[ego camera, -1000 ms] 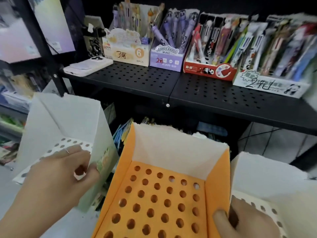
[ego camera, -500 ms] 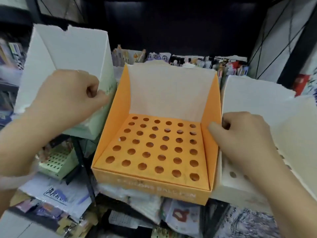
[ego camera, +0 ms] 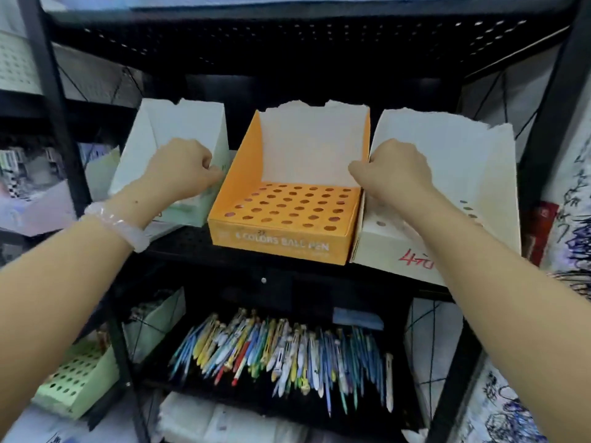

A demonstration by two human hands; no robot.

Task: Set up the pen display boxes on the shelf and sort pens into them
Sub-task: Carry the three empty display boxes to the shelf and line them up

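Observation:
Three pen display boxes stand side by side on the black perforated shelf (ego camera: 192, 243). The orange box (ego camera: 281, 241), with rows of round holes and nothing in them, is in the middle. A pale green box (ego camera: 179, 123) is on its left, and my left hand (ego camera: 179, 169) grips that box's right wall. A white box (ego camera: 447, 161) with red writing is on the right; my right hand (ego camera: 393, 172) pinches its left wall where it meets the orange box. A pile of loose pens (ego camera: 281, 350) lies on the shelf below.
Black uprights (ego camera: 54, 100) frame the rack at both sides, and another perforated shelf (ego camera: 287, 33) sits overhead. A green holed box (ego camera: 76, 378) rests low at the left. White packets (ego camera: 230, 423) lie on the bottom level. Scribbled paper (ego camera: 572, 238) hangs at the right.
Both hands carried the three boxes up and forward and set them on the shelf. The view swung down, bringing the loose pens below into sight.

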